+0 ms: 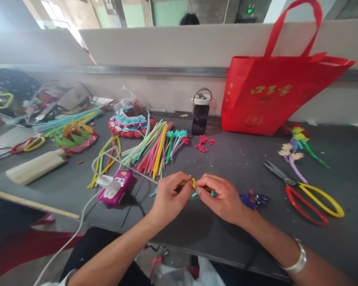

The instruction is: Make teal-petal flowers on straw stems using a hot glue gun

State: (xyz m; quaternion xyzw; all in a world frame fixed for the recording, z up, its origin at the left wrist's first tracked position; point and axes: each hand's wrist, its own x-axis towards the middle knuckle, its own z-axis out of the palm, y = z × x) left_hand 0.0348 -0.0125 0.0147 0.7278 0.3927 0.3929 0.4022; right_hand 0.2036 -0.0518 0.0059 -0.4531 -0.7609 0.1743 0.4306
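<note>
My left hand point(169, 196) and my right hand point(221, 196) meet just above the grey table point(232, 163), near its front edge. Both pinch a small yellow pipe-cleaner piece point(193, 183) between their fingertips. Most of that piece is hidden by the fingers. A silver bangle point(298, 260) sits on my right wrist. Just behind my left hand lies a fanned bundle of coloured pipe cleaners point(150, 149). Small teal scraps point(194, 194) lie under my hands.
Scissors with red and yellow handles point(310, 196) lie at right, near pipe-cleaner flowers point(295, 153). A red tote bag point(274, 91) and dark bottle point(200, 113) stand at the back. A pink device with white cable point(116, 190) lies left; more craft pieces point(128, 123) beyond.
</note>
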